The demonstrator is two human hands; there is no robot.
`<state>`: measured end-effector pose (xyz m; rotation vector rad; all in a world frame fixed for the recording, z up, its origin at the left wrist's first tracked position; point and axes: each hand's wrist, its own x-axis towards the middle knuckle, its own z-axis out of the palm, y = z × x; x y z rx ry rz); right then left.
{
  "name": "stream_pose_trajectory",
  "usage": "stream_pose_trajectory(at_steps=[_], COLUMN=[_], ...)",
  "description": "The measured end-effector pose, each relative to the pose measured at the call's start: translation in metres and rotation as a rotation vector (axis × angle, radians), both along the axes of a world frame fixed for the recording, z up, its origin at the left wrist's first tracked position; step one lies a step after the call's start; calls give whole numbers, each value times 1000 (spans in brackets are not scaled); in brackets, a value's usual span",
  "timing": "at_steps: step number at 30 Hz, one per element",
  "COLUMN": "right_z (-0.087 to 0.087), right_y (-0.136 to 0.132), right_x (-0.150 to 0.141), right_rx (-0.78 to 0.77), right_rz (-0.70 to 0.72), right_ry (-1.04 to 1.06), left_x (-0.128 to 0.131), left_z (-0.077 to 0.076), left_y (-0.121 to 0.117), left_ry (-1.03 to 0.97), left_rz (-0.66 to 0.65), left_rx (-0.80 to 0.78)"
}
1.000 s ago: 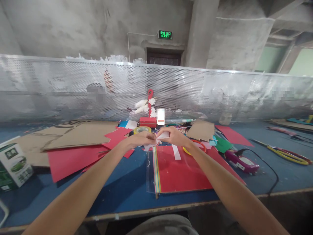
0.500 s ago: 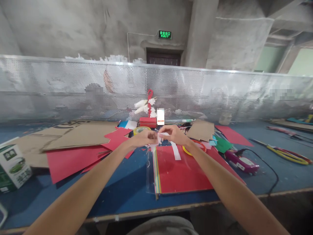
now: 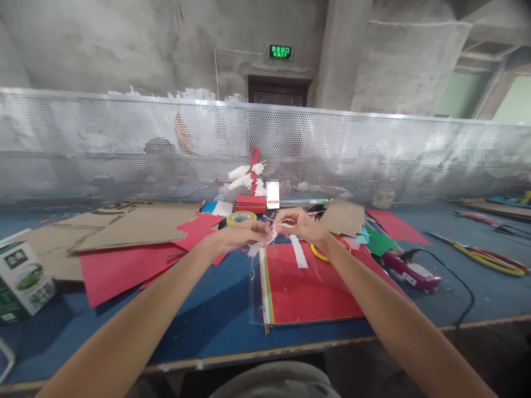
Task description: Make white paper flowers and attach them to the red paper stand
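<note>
My left hand (image 3: 254, 230) and right hand (image 3: 297, 225) each pinch the white paper piece (image 3: 274, 236) with closed fingertips — it sits between them, near the far edge of the red sheet stack (image 3: 311, 293). A flat white strip (image 3: 298, 252) lies on that stack, nearer than my right hand — the yellow tape roll (image 3: 234, 222) rests just beyond my left.

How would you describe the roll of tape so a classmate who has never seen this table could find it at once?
On the blue table, find the person's left hand. The roll of tape lies just beyond it. It is round and yellow, unlike the flat red paper to its left and the red box behind it.
</note>
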<state>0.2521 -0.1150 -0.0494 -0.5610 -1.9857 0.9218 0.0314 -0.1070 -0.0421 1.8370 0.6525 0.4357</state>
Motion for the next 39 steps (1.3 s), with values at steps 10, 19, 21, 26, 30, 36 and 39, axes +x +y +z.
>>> stream_pose_trajectory(at_steps=[10, 19, 21, 26, 30, 36, 39], right_z=[-7, -11, -10, -9, -11, -13, -14], right_y=[6, 12, 11, 11, 16, 20, 20], right_x=[-2, -3, -5, -7, -7, -6, -7], right_rx=[-90, -76, -78, -82, -82, -108, -120], right_rz=[-53, -27, -41, -97, -147, -240, -255], right_ry=[17, 3, 19, 34, 15, 33, 47], left_x=[0, -3, -1, 4, 6, 10, 11], left_z=[-1, -11, -11, -9, -9, -10, -11], left_y=[2, 12, 10, 8, 8, 6, 6], left_ry=[43, 70, 42, -10, -21, -98, -119], left_rz=[47, 58, 71, 126, 109, 202, 231], left_rx=[79, 155, 147, 221, 274, 350, 399])
